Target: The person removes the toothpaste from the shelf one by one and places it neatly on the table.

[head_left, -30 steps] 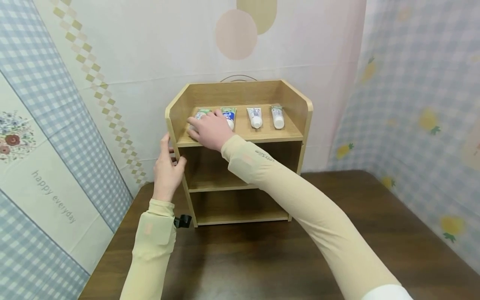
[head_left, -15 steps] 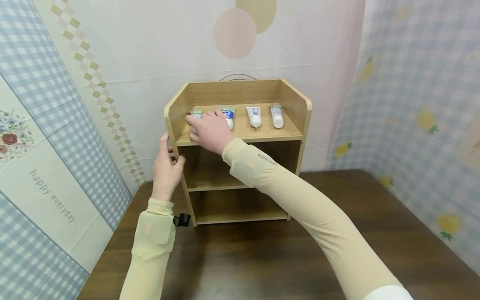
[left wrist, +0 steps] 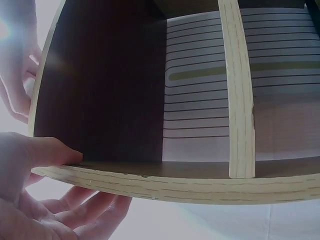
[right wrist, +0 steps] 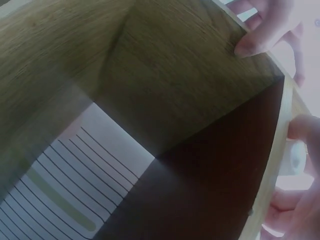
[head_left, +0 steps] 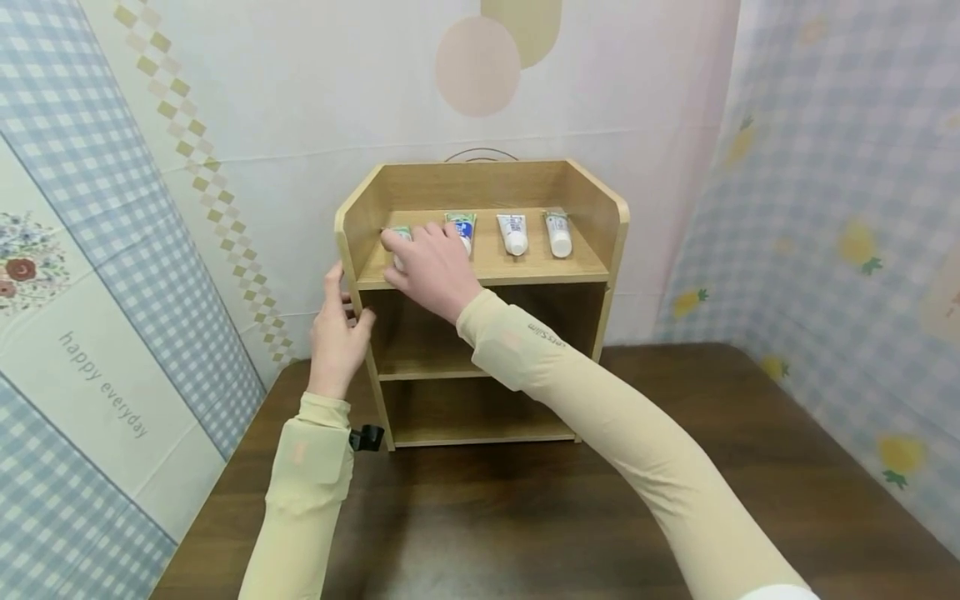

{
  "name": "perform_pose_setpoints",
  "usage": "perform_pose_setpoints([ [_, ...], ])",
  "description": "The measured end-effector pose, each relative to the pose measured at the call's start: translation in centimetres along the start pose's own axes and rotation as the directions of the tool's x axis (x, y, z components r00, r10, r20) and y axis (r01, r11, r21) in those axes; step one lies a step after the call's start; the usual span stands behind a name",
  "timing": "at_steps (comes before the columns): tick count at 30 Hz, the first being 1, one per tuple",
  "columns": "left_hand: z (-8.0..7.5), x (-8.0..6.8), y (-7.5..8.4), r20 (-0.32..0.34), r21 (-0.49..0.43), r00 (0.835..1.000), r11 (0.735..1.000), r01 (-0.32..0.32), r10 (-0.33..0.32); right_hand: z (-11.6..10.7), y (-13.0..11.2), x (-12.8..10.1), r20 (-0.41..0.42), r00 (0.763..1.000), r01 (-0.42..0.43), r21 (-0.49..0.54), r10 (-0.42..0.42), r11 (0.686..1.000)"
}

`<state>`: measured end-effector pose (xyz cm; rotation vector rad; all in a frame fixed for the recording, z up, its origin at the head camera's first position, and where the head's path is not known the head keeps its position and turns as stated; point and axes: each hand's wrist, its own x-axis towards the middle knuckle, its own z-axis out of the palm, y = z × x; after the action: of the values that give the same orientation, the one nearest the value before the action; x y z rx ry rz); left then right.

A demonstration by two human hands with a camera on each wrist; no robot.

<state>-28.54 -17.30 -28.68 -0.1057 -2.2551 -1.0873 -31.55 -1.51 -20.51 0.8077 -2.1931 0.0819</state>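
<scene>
right hand (head_left: 435, 268): fingers curl round a tube (head_left: 402, 232), white cap (right wrist: 296, 159) between them, green end beyond, middle hidden; left hand (head_left: 339, 343): thumb and fingers grip the wooden shelf (head_left: 472, 187).

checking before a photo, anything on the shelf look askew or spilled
Nothing stands out: on the shelf, the blue-labelled tube, white tube and rightmost tube lie caps to the front, no spill visible. The right hand partly hides the leftmost tube.

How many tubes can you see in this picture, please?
4, all along the top shelf: the leftmost tube in the right hand, a blue-labelled tube beside it, a white tube further right, and the rightmost tube. The hand may hide others.
</scene>
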Motion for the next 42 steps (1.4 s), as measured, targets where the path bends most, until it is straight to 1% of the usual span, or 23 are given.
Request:
perform_pose_setpoints([
  [2,0.1,0.0,0.0,-0.003,-0.002,1.000,1.000,0.000,0.000,0.0,0.0,-0.4,-0.037,0.999,0.012,0.002,-0.012,1.000],
  [5,0.1,0.0,-0.1,-0.009,-0.010,1.000,1.000,0.000,0.000,-0.2,-0.1,-0.7,-0.069,0.997,0.027,-0.022,-0.028,0.999],
  [9,0.1,0.0,-0.1,-0.016,-0.016,1.000,1.000,-0.001,0.001,-0.6,-0.1,-1.0,-0.064,0.998,0.020,-0.047,-0.023,0.999],
  [14,0.1,-0.1,0.0,-0.021,-0.020,1.000,1.000,-0.001,0.001,-0.9,0.0,-1.6,-0.041,0.999,0.006,-0.038,-0.007,0.999],
  [19,0.1,-0.3,-0.1,-0.020,-0.024,1.000,1.000,0.007,-0.007,-0.7,0.1,-2.5,-0.069,0.996,0.048,-0.018,-0.049,0.999],
  [24,0.2,-0.3,-0.2,-0.022,-0.010,1.000,1.000,0.006,-0.007,-0.5,0.2,-3.3,-0.133,0.988,0.084,0.004,-0.083,0.996],
  [28,0.2,-0.3,-0.1,-0.016,-0.004,1.000,1.000,0.009,-0.009,-0.3,0.5,-3.8,-0.170,0.982,0.086,0.038,-0.079,0.996],
  [32,0.3,-0.3,0.1,-0.011,-0.004,1.000,1.000,0.009,-0.009,-0.2,0.7,-4.2,-0.205,0.975,0.093,0.048,-0.082,0.994],
  [42,0.3,-0.1,-0.1,-0.002,-0.013,1.000,1.000,0.007,-0.007,-1.2,1.1,-5.3,-0.316,0.943,0.133,0.078,-0.102,0.988],
])
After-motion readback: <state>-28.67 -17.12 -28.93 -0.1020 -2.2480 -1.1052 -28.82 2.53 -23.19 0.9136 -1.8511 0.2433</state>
